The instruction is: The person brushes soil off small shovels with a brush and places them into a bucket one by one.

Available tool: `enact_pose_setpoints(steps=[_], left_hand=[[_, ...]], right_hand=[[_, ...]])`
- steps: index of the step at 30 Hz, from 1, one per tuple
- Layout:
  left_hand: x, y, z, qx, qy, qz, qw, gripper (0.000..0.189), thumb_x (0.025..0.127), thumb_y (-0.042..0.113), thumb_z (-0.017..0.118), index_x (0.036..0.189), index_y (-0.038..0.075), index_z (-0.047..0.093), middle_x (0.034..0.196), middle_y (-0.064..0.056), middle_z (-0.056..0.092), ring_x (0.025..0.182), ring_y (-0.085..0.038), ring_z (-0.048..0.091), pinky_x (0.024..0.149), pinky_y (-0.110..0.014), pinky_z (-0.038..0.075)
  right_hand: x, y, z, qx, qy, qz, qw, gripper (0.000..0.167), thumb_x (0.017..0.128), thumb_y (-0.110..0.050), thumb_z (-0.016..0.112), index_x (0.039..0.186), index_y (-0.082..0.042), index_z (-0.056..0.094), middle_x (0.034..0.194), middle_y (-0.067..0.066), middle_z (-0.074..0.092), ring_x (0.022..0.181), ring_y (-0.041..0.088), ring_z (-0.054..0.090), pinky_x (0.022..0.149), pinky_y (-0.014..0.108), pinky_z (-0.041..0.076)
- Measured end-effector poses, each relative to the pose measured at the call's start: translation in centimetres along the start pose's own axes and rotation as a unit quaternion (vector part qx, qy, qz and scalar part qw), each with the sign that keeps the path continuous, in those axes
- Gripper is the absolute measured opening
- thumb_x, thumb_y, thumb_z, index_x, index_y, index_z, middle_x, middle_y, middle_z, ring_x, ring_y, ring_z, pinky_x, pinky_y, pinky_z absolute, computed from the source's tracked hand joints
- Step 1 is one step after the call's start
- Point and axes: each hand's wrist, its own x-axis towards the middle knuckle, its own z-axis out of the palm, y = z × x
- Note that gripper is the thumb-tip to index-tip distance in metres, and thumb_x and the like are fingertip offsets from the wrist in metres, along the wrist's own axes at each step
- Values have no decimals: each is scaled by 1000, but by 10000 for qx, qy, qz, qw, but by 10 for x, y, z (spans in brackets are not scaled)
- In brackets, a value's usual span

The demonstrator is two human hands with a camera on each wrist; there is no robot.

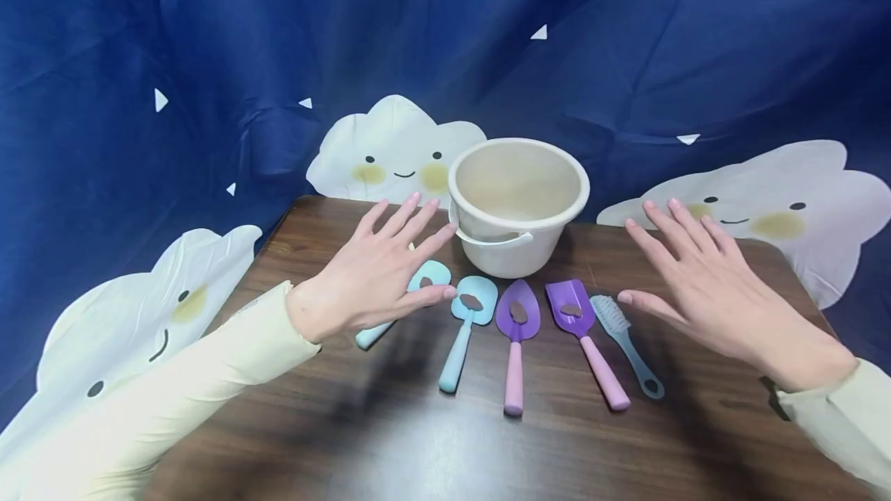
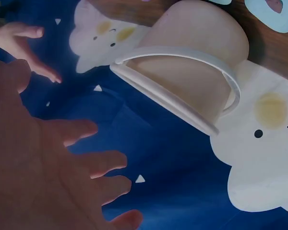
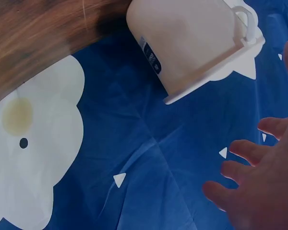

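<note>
Cream bucket (image 1: 518, 207); label (image 3: 151, 55) only right wrist view shows (left hand (image 1: 379, 277), right hand (image 1: 727, 300) splayed)

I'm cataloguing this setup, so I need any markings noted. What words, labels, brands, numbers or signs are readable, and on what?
None can be read.
Bucket: a dark label on its side carries pale marks, too small and blurred to read.
Scoops and brush: no lettering shows.
Backdrop: printed shapes only, no lettering shows.
</note>
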Motion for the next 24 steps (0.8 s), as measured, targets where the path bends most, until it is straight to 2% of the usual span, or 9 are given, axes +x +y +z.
enact_pose_setpoints(steps=[4, 7, 10, 17, 24], left_hand=[[-2, 0, 2, -25, 22, -56, 10000, 76, 92, 71, 33, 152, 25, 30, 161, -8, 20, 150, -29, 13, 120, -56, 16], [-3, 0, 4, -57, 65, -109, 9999, 76, 92, 70, 33, 153, 24, 28, 161, -9, 21, 150, -29, 14, 119, -57, 17], [-4, 0, 6, -85, 155, -177, 9997, 75, 93, 68, 34, 153, 24, 26, 161, -9, 21, 150, -29, 16, 118, -57, 20], [-4, 0, 14, -282, 405, -273, 9984, 70, 96, 62, 37, 152, 20, 30, 159, -12, 24, 149, -29, 19, 114, -57, 26], [-9, 3, 35, -673, 298, -397, 9965, 66, 98, 59, 36, 146, 15, 40, 155, -16, 32, 145, -34, 27, 109, -55, 33]], right_hand=[[0, 0, -2, 42, 137, -24, 9999, 82, 87, -48, 65, 151, -10, 29, 158, 18, 24, 150, 33, 6, 120, 57, 6], [0, 1, -3, 99, 272, 18, 9996, 82, 86, -46, 67, 150, -11, 30, 156, 18, 27, 149, 36, 13, 110, 66, 19], [-2, 2, -4, 145, 393, 85, 9991, 82, 86, -45, 68, 151, -13, 30, 153, 19, 31, 146, 38, 18, 98, 68, 26], [-8, 8, 0, 215, 622, 311, 9973, 81, 85, -45, 68, 151, -15, 31, 138, 20, 44, 129, 45, 36, 90, 65, 28], [-19, 15, 12, 427, 546, 688, 9952, 75, 88, -40, 67, 149, -12, 34, 132, 23, 46, 119, 47, 39, 86, 63, 30]])
